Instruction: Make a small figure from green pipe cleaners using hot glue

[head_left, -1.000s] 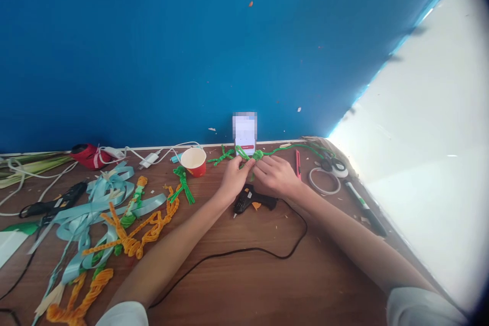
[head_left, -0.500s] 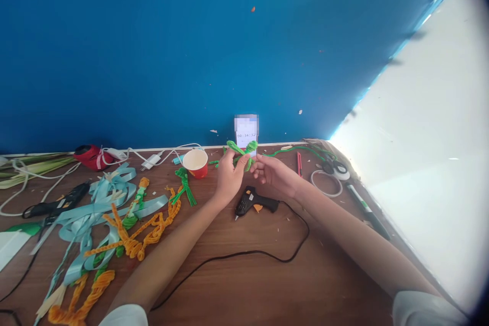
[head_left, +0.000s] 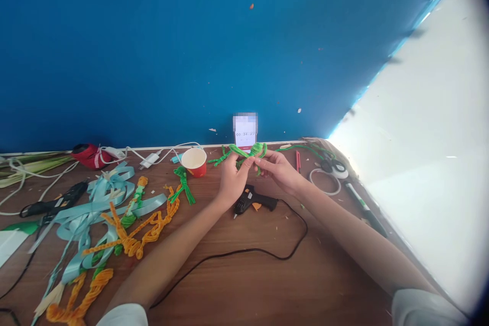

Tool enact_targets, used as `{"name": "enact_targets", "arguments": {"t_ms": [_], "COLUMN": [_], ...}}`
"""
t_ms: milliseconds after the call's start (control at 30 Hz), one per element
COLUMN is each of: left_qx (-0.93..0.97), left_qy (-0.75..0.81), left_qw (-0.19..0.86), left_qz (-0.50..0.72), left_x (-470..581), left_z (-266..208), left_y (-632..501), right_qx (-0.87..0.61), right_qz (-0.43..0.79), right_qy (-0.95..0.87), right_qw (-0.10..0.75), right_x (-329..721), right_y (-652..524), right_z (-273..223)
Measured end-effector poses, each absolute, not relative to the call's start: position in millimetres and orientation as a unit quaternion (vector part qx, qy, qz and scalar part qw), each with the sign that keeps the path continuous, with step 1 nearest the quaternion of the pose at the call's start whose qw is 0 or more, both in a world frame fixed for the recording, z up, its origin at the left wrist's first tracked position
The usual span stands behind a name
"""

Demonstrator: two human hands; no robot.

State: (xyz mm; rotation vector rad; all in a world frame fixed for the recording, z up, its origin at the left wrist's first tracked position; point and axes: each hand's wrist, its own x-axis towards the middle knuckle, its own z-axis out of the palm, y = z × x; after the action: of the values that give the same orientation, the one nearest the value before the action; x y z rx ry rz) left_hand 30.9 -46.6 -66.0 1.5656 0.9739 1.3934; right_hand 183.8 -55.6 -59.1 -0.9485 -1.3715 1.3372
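Note:
My left hand [head_left: 234,178] and my right hand [head_left: 280,169] meet near the back of the table, fingertips almost touching. Between them is a green pipe-cleaner piece [head_left: 256,150] with looped, leaf-like ends. My left thumb and fingers pinch it from the left, and my right thumb and forefinger pinch it from the right. Its lower part is partly hidden by my fingers. Just below my hands lies a black hot glue gun [head_left: 260,199]. Behind them a phone [head_left: 245,130] showing a running timer leans on the blue wall.
A paper cup [head_left: 194,163] and a green pipe-cleaner bundle [head_left: 182,183] stand left of my hands. Further left are blue ribbon [head_left: 86,214], orange pipe-cleaner pieces [head_left: 132,244] and a second glue gun [head_left: 57,204]. A red cutter [head_left: 298,161] and a tape ring [head_left: 324,182] lie right.
My right hand has closed in on the green pipe-cleaner piece and now pinches it. The piece has turned and shifted slightly right, its loops spreading wider.

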Motion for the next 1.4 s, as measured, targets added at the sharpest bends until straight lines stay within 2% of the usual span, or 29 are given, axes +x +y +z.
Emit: {"name": "enact_targets", "arguments": {"t_ms": [100, 200, 300, 400, 500, 600, 667, 767, 833, 900, 1067, 1233, 1400], "left_qx": [0.492, 0.365, 0.302, 0.326, 0.373, 0.425, 0.460, 0.516, 0.551, 0.576, 0.590, 0.599, 0.591], "left_qy": [0.413, 0.448, 0.455, 0.427, 0.420, 0.435, 0.442, 0.428, 0.410, 0.394, 0.380, 0.361, 0.361], "left_qw": [0.567, 0.683, 0.722, 0.707, 0.652, 0.577, 0.523, 0.463, 0.446, 0.440, 0.450, 0.464, 0.466], "left_qz": [0.516, 0.447, 0.424, 0.460, 0.509, 0.545, 0.566, 0.579, 0.574, 0.565, 0.553, 0.544, 0.551], "left_x": [37, 39, 39, 37, 33, 30, 29, 29, 30, 32, 32, 32, 35], "left_z": [-69, -71, -69, -63, -60, -63, -66, -69, -69, -68, -70, -71, -77], "left_y": [-49, -50, -51, -50, -46, -41, -39, -38, -40, -42, -42, -41, -42], "right_qx": [-0.450, -0.404, -0.339, -0.407, -0.501, -0.538, -0.525, -0.446, -0.396, -0.379, -0.391, -0.366, -0.390], "right_qz": [0.270, -0.032, -0.127, -0.050, 0.095, 0.187, 0.317, 0.581, 0.673, 0.691, 0.614, 0.682, 0.644], "right_qy": [-0.724, -0.858, -0.902, -0.862, -0.768, -0.692, -0.651, -0.559, -0.503, -0.486, -0.555, -0.472, -0.473], "right_qw": [0.448, 0.315, 0.236, 0.297, 0.387, 0.444, 0.448, 0.388, 0.369, 0.378, 0.403, 0.423, 0.458], "right_x": [186, 192, 198, 201, 201, 199, 197, 191, 187, 185, 184, 187, 185], "right_y": [-57, -58, -55, -51, -48, -47, -48, -52, -55, -58, -58, -55, -51], "right_z": [-63, -66, -66, -62, -59, -58, -57, -56, -55, -54, -53, -55, -64]}}
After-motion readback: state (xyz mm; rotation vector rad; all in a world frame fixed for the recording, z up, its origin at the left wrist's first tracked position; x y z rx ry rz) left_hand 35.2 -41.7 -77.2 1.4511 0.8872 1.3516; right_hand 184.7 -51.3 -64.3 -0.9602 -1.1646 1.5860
